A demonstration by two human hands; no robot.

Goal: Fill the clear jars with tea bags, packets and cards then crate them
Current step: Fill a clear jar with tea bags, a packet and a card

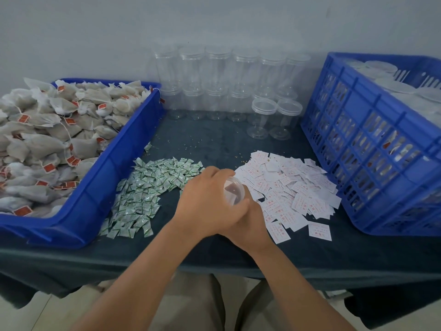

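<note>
My left hand point(205, 199) grips a clear jar point(235, 191) tilted on its side above the table's front middle, fingers curled over it and thumb beneath. My right hand point(253, 219) lies just under and behind the left hand; its fingers are hidden. A pile of green-and-white packets point(145, 192) lies to the left of the hands, and a pile of white cards with red print point(291, 187) to the right. Tea bags with red tags point(47, 139) fill a blue bin point(114, 163) at the left. Empty clear jars point(222, 87) stand stacked at the back.
A blue slatted crate point(372, 149) at the right holds filled jars with white lids point(391, 77). Two single jars point(274, 118) stand in front of the stack. A dark cloth point(210, 137) covers the table, with crumbs scattered. A white wall is behind.
</note>
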